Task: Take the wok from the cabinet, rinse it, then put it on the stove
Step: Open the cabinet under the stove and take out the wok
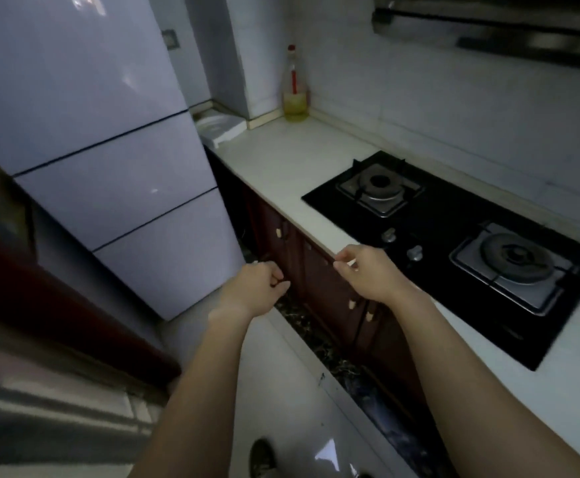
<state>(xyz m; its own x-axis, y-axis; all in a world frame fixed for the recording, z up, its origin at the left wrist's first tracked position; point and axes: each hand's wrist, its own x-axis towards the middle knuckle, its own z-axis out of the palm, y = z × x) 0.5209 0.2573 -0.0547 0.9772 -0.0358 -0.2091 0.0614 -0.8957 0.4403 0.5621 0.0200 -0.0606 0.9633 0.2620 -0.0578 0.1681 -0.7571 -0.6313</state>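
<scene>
No wok is in view. The dark red-brown cabinet doors point(319, 281) under the white counter point(281, 160) are closed and carry small light handles point(351, 304). A black glass stove point(454, 215) with two bare burners point(381, 188) is set into the counter on the right. My left hand point(261, 288) is curled into a fist in front of the cabinet doors and holds nothing. My right hand point(364, 274) hovers at the counter's front edge near the stove knobs point(414, 253), its fingers loosely bent and empty.
A tall pale fridge point(109, 167) stands on the left, close to the counter's end. An oil bottle point(295, 91) sits in the back corner beside a white rack point(219, 127). A range hood point(488, 25) hangs above the stove. Glossy floor tiles point(281, 374) lie below.
</scene>
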